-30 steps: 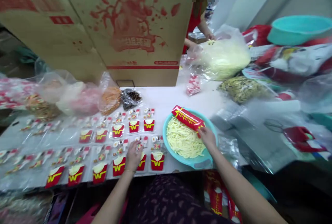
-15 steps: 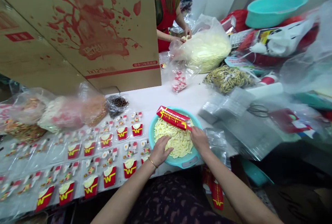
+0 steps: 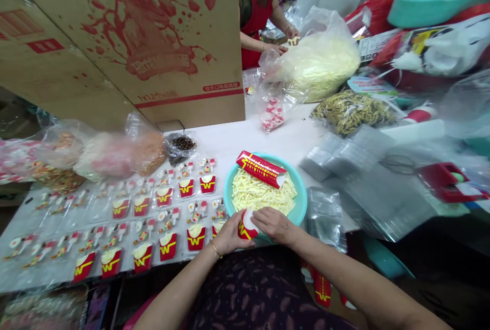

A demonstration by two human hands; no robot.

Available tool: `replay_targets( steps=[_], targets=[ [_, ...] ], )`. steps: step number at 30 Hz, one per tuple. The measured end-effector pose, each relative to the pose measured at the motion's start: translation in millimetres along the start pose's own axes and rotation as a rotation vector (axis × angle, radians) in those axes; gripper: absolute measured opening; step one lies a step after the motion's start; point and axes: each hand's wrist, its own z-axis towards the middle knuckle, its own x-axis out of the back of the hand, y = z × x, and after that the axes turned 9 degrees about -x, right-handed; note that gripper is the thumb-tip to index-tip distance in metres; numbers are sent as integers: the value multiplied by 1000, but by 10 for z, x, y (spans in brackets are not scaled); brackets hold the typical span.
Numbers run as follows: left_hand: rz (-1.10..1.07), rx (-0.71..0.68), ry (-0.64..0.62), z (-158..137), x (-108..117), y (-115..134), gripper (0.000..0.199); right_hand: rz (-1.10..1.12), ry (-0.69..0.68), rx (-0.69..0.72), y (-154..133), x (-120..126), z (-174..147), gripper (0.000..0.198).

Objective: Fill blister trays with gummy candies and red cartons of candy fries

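My left hand (image 3: 229, 235) is closed around a small red fries carton (image 3: 245, 230) with a yellow mark, over the near rim of a turquoise basin (image 3: 303, 187). The fingers of my right hand (image 3: 273, 224) are pressed together at the carton's white mouth. Pale yellow miniature fries (image 3: 264, 195) fill the basin. Across its far side lies a nested stack of red cartons (image 3: 261, 168), resting on the fries and the rim. My fingers partly cover the carton, and its inside is mostly hidden.
Rows of clear packs with filled red cartons (image 3: 196, 236) and small toy pieces lie left. Behind them stand bags of pieces (image 3: 107, 154) and a large cardboard box (image 3: 184, 90). A co-worker's hands (image 3: 285, 42) work beside a bag of fries (image 3: 325, 65). Clear plastic sleeves (image 3: 378, 192) lie right.
My right hand has left the carton stack and come to my left hand. A single carton is now between both hands; my left hand has moved from the fries toward the near rim.
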Motion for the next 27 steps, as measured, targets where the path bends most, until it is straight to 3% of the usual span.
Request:
replay_targets(
  steps=[2,6,8,11,14,19,23,27],
  targets=[
    [7,53,118,-86,55,-83,82,-4,20,-111,16,-102,141,31],
    [17,181,348,-307,229,-239,78,-152,-29,-471,85,-370,597,46],
    [-18,213,364,-417,300,-289,78,-227,-80,-529,124,-507,821,48],
    [-52,214,363,-544,391,-328,78,-269,-164,-516,179,-634,1001,35],
    [-38,212,378,-628,505,-357,77,-202,-189,-553,238,-626,922,27],
    [6,192,371,-656,672,-419,79,115,42,-682,315,-473,418,33],
    [5,142,300,-561,673,-407,80,107,-58,-816,260,-395,118,42],
    [18,108,225,-488,606,-371,81,-75,-130,-779,104,-410,140,63]
  ],
)
